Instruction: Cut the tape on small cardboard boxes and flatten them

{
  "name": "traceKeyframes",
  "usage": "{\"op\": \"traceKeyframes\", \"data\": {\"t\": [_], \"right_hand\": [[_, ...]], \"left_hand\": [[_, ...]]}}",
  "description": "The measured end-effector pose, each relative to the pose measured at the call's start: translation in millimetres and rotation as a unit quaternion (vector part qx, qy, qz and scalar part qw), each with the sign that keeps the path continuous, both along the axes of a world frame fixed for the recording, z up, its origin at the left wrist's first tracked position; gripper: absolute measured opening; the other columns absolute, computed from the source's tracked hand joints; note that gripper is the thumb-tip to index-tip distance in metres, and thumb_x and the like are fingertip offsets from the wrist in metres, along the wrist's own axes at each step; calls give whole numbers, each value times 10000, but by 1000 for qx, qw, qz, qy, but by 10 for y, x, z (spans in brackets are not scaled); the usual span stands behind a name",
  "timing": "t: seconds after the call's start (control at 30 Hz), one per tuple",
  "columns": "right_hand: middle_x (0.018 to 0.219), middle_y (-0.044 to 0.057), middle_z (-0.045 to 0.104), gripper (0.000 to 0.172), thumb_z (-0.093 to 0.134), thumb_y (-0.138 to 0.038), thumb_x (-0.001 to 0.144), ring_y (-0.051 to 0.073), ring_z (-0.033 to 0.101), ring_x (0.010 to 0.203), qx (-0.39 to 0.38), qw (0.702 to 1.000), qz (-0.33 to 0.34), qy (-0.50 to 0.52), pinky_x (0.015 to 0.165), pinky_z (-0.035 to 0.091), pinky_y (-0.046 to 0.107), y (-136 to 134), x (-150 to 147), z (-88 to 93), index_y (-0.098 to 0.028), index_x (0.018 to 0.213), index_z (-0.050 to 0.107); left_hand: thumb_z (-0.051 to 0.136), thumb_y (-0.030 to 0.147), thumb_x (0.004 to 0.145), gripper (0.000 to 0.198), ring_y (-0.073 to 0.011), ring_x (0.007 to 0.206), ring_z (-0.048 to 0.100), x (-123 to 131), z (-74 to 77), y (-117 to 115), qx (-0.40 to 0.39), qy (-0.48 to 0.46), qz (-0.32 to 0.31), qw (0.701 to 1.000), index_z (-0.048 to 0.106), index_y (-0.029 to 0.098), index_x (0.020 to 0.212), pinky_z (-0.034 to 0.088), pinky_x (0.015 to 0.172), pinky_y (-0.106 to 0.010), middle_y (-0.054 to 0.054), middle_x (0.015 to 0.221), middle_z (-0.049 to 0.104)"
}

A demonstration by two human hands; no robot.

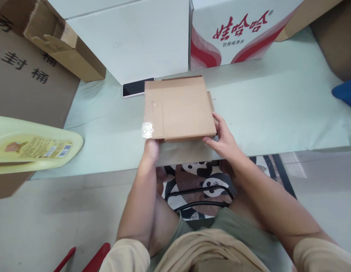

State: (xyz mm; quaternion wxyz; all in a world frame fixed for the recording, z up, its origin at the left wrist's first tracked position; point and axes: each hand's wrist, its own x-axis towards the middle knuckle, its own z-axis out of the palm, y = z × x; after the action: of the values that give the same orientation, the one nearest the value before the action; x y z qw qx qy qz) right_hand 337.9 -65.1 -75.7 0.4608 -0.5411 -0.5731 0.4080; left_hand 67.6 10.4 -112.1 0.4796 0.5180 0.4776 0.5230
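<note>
Gripped a creased, corner-taped tan box [181, 107] with right hand [224, 139] near the front edge of the surface [271, 109]; couldn't tell left hand's [152, 149] grip underneath; saw white cartons [152, 41] toward far edge.

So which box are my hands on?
The brown carton with shiny tape: left hand partly hidden by it, right hand gripping its right end; the other boxes touch neither.

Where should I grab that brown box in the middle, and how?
Probably grip the brown box by its left and right sides, coming from both at once: its broad, flat top looks too wide for one hand. The right hand is at its near right corner.
</note>
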Motion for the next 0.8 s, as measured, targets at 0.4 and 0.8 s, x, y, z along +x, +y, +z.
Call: {"op": "traceKeyframes", "data": {"t": [0.4,0.8], "right_hand": [[1697,142,341,891,584,-674,922,295,404,1565,41,997,-60,-4,1258,417,537,48,72,19,-312,1615,158],[1249,140,645,689,551,-601,966,334,681,1176,74,968,-231,-57,990,581,578,18,193,22,-324,1547,305]], "left_hand": [[840,584,696,466,-271,919,742,126,368,-94,29,106,-89,990,756,195,940,622,881,-423,-91,915,773],[783,592,746,425,-157,639,639,112,493,-82,29,-30,-47,998,736,218,942,480,531,-253,-22,785,720]]}}
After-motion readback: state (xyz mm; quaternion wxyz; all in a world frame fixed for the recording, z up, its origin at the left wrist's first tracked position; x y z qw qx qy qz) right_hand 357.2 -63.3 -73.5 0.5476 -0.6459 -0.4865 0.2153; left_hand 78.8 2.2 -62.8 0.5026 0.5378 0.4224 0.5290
